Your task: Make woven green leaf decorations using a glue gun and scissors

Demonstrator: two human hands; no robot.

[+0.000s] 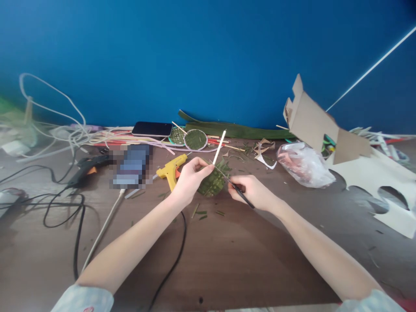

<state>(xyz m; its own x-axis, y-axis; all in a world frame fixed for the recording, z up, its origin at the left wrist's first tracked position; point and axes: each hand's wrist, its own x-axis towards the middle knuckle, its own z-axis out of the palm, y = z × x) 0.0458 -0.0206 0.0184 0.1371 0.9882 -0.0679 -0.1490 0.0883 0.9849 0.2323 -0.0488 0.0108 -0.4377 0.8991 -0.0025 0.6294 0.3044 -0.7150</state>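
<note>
Between the thumb and fingers of my left hand (191,177) is a slim white stick (220,146), pointing up and away. My right hand (251,190) is closed around a black-handled tool (242,196) with a thin metal blade, whose tip reaches the base of the stick by my left thumb. I cannot make out exactly which kind of tool it is. Under both hands lies a woven green leaf piece (212,184), partly covered by my left fingers. Small green leaf scraps (202,214) are scattered on the table just in front of it.
A yellow glue gun (170,170) lies left of my left hand, its black cord running toward me. Farther left are a phone (133,164) on a white cable and tangled cords. Behind lie round woven pieces (195,139) and long leaves (227,129). Cardboard (315,119) and a plastic bag (307,167) stand right.
</note>
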